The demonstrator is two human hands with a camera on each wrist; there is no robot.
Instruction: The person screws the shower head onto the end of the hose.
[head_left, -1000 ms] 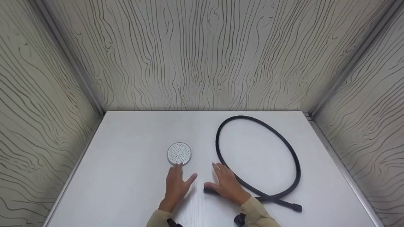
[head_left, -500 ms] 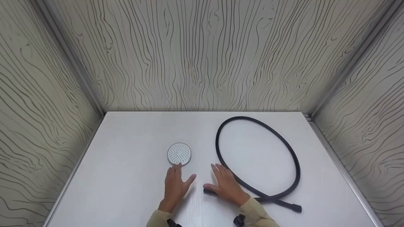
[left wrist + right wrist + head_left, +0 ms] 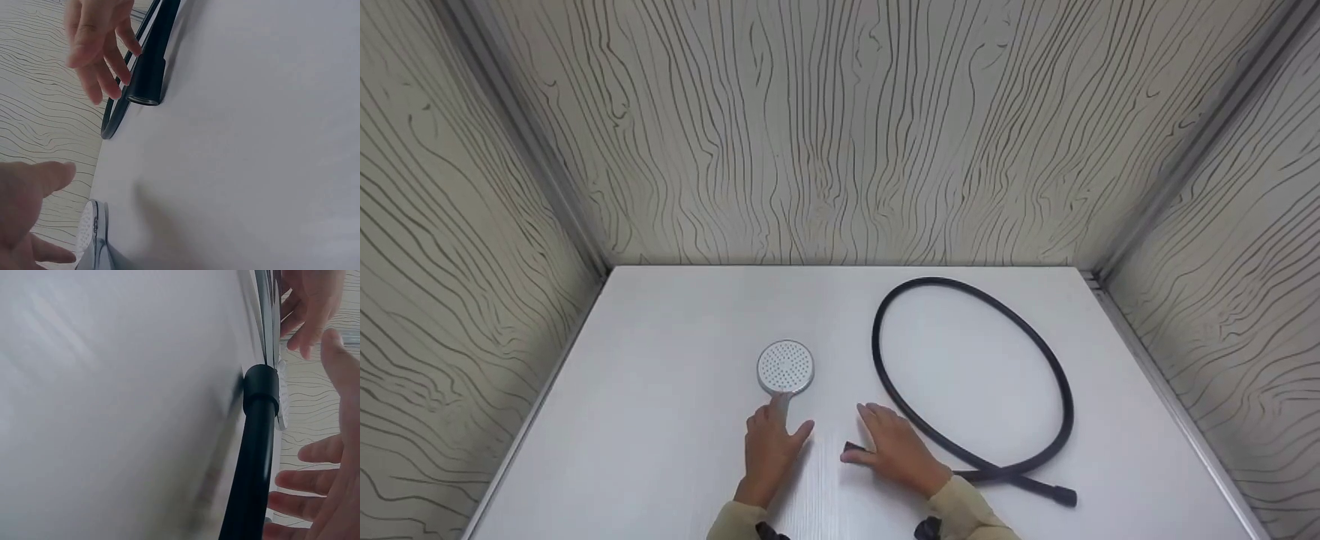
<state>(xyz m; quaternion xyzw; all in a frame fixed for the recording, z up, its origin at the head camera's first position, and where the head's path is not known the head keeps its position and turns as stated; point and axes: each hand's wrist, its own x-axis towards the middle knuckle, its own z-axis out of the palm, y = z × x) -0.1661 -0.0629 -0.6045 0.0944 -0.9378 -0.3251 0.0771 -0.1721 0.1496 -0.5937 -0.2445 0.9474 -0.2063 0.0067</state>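
Note:
A hand shower head (image 3: 785, 367) lies face up on the white table, its round perforated face away from me and its silver handle (image 3: 270, 318) toward me. My left hand (image 3: 767, 448) hovers over that handle, thumb spread and fingers lightly bent, holding nothing. A black shower hose (image 3: 1066, 382) lies in a large loop on the right. Above its near left end (image 3: 147, 79), which has a wider collar, my right hand (image 3: 898, 448) is held with fingers apart. In the right wrist view the fingers (image 3: 306, 481) stand beside the hose without curling round it.
The hose's other end (image 3: 1063, 495) crosses under the loop toward the front right. Walls with a wood-grain pattern (image 3: 840, 135) enclose the table (image 3: 675, 322) at the back and both sides.
Both hands have drawn slightly back toward me. More of the shower head's handle shows past the left fingertips. The shower head and hose lie where they were.

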